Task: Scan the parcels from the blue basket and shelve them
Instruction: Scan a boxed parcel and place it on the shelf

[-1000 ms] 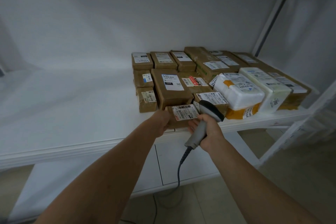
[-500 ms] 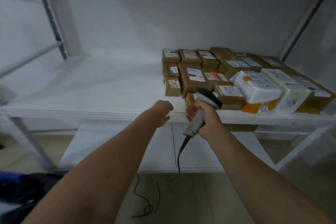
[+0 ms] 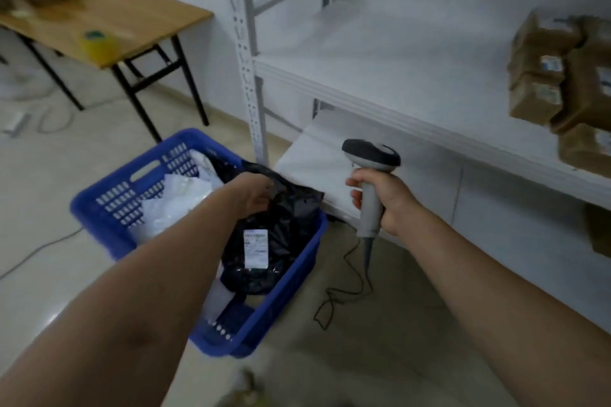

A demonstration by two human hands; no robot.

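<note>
- Reaching into the basket [image 3: 109, 208], the left hand [image 3: 253, 193] lies on the top edge of the black bag [image 3: 284, 225]. Its fingers bend down onto the plastic, but I cannot tell whether they have pinched it yet.
- That black bag lies in the basket on the floor, label [image 3: 255, 248] face up, with white bags [image 3: 175, 205] piled beside it.
- The right hand [image 3: 391, 200] is wrapped firmly round the scanner [image 3: 372, 157] handle, head upright, held beside the basket and in front of the shelf [image 3: 380, 76].
- Next job, as I read it: lift the bag, scan the label, then shelve it.
- Risk one: slick, floppy plastic. A pinch at one edge could slip, or the bag could sag and fold over its own label, spoiling the scan.
- Risk two: the bag sits close against the white bags, so a hasty pull may drag one up with it or snag on the basket wall.
- Risk three: the cable [image 3: 347, 287] trails in loops across the floor just beside the basket; a foot or a rising parcel could catch it and jerk the scanner.
- Risk four: the boxes [image 3: 542, 76] already crowd the shelf's right end near its front edge, so a soft bag pushed in there could nudge one off. The bare left stretch looks safer.
</note>
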